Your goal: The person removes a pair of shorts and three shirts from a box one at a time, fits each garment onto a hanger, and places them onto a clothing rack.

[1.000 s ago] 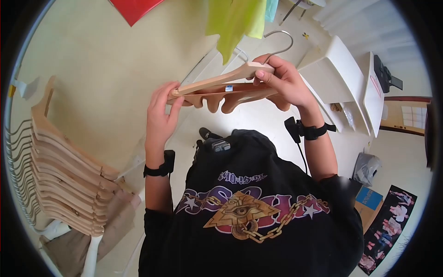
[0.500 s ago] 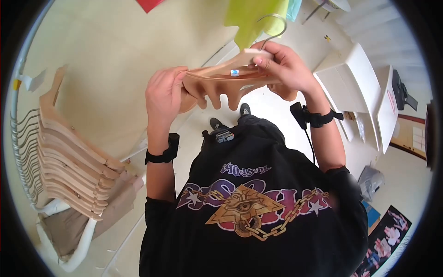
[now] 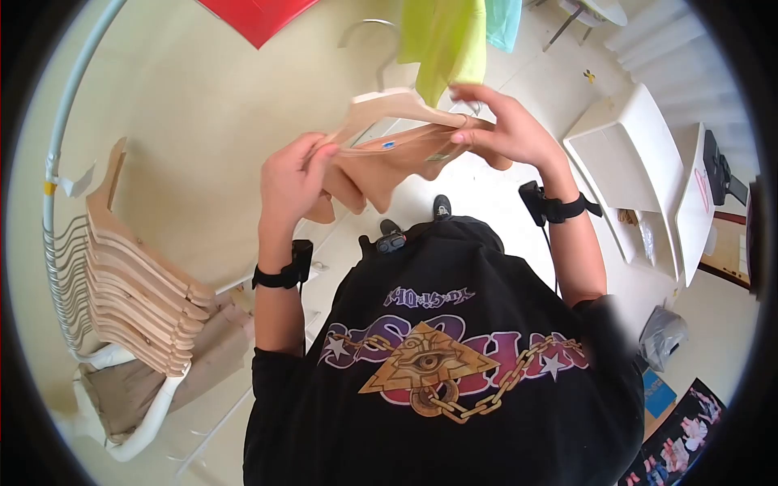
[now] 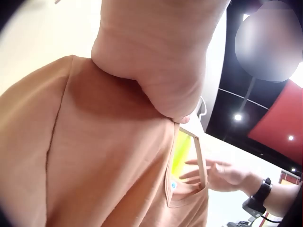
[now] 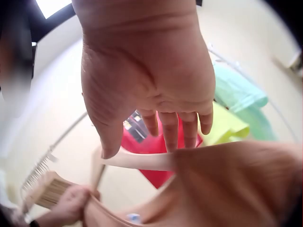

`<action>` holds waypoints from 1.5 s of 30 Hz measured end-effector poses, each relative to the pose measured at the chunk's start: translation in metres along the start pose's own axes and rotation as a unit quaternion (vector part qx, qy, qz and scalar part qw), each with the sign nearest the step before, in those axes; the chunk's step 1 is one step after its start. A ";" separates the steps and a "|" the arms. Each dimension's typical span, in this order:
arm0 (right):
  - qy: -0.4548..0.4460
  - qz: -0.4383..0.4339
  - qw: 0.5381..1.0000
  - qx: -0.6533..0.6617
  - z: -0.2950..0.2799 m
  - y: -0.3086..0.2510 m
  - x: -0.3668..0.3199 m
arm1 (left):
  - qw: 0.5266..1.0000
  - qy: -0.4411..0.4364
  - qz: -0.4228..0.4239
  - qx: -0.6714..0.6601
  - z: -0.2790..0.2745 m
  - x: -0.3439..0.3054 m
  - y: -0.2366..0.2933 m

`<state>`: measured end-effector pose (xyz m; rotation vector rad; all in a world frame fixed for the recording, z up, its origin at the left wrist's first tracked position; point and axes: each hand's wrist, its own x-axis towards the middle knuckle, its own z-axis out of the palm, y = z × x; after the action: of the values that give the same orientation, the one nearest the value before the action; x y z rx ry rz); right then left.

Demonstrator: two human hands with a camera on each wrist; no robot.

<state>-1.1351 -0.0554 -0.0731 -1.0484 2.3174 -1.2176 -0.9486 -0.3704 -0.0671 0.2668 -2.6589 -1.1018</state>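
Note:
A tan garment (image 3: 381, 170) hangs from a wooden hanger (image 3: 385, 105) whose metal hook points up. My left hand (image 3: 292, 178) pinches the garment's neck edge together with the hanger's left end; in the left wrist view the wrist and palm cover the fingers. At the other end, my right hand (image 3: 515, 134) has its fingers spread. In the right wrist view its thumb is beside the bare hanger bar (image 5: 142, 161), and whether it touches is unclear. The hanger's right end lies inside the garment's neck opening. A small blue-white label (image 3: 388, 145) shows inside the collar.
Several wooden hangers (image 3: 146, 300) hang on a metal rail (image 3: 61, 121) at the left, with brown cloth (image 3: 130, 397) below. Yellow-green cloth (image 3: 450, 49) and a red piece (image 3: 255, 16) are beyond the hands. White furniture (image 3: 632, 154) stands at the right.
My right hand has let go of the hanger beside its hook and moved to the right end, fingers spread. The hanger has shifted left and its hook now stands nearer the middle. My left hand keeps its pinch.

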 end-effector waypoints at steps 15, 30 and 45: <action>0.065 -0.015 0.983 0.170 -0.011 0.029 -0.010 | 0.991 0.062 -0.011 -0.121 -0.017 0.011 -0.022; 0.042 0.047 0.972 0.228 -0.027 0.032 -0.017 | 0.992 0.013 -0.068 -0.103 -0.014 0.016 0.016; -0.005 -0.029 0.981 0.192 -0.084 0.025 -0.035 | 0.996 0.028 0.063 -0.050 0.014 0.085 0.075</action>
<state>-1.1710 0.0277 -0.0456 -0.9817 1.9430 -1.5965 -1.0390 -0.3316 -0.0095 0.1085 -2.5231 -1.1661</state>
